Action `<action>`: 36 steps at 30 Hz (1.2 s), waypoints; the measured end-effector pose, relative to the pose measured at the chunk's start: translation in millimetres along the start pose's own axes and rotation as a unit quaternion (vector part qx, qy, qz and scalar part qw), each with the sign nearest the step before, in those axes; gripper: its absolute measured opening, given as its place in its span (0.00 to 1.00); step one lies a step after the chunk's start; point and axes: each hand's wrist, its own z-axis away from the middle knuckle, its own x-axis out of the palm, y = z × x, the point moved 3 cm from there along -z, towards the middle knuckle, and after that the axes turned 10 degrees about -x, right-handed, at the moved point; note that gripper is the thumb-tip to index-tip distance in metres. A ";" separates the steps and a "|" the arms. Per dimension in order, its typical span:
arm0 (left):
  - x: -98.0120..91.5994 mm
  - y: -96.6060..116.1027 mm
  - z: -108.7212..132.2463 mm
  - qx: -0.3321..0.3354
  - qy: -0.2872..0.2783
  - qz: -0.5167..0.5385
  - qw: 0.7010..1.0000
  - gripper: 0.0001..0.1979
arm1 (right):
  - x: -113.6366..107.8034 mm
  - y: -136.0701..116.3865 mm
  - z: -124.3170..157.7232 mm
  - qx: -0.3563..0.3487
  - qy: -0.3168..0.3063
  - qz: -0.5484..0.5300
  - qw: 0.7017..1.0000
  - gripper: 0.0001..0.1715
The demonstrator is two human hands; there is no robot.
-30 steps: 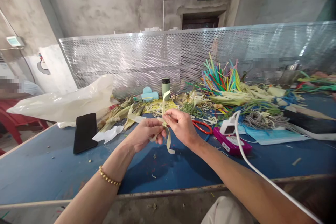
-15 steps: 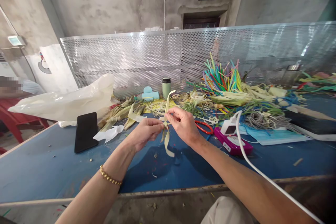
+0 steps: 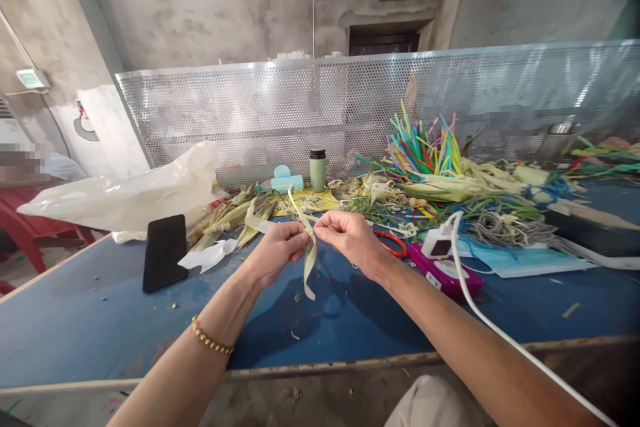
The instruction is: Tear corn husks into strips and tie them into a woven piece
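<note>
Pale husk-like strips (image 3: 311, 267) cross between my two hands above the blue table (image 3: 100, 333). One strip end points up and leftward, another hangs down, and one sticks out to the left past my left hand. My left hand (image 3: 281, 247) pinches the strips near their crossing, thumb against bent fingers; a beaded bracelet circles that wrist. Close beside it, my right hand (image 3: 349, 240) pinches the strips from the right, its fingertips almost touching the left ones. The exact crossing is partly hidden by the fingertips.
A black phone (image 3: 165, 252) and white paper scrap (image 3: 209, 255) lie at left, beside a plastic bag (image 3: 130, 197). Behind are dried husks (image 3: 227, 217) and a green bottle (image 3: 317, 170). At right are red-handled scissors (image 3: 393, 243), a magenta box (image 3: 445, 273) and a white cable (image 3: 470, 303).
The upright strip end has tipped to the left, and the hanging end has shifted left. My right hand has turned slightly and come closer to my left fingertips.
</note>
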 end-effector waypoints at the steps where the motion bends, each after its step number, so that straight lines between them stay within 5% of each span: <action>1: 0.3 -0.5 0.2 -0.003 0.000 0.004 1.000 0.16 | 0.8 -0.9 0.3 0.010 0.001 -0.014 1.000 0.13; 10: 0.3 -2.7 -0.6 -0.029 -0.009 0.040 0.999 0.16 | 3.0 -3.6 0.7 0.038 -0.006 -0.109 0.993 0.17; 19: 1.8 7.3 5.0 0.020 0.010 -0.100 0.995 0.15 | -3.8 3.1 -0.6 0.032 -0.018 -0.089 0.995 0.16; 26: 2.0 8.6 3.2 0.019 0.045 -0.033 0.998 0.15 | 0.7 2.9 -0.6 0.041 0.039 -0.125 0.991 0.15; 36: -0.3 7.6 4.0 -0.021 0.049 0.003 0.999 0.17 | 5.1 5.7 -0.3 0.042 0.035 -0.128 0.990 0.15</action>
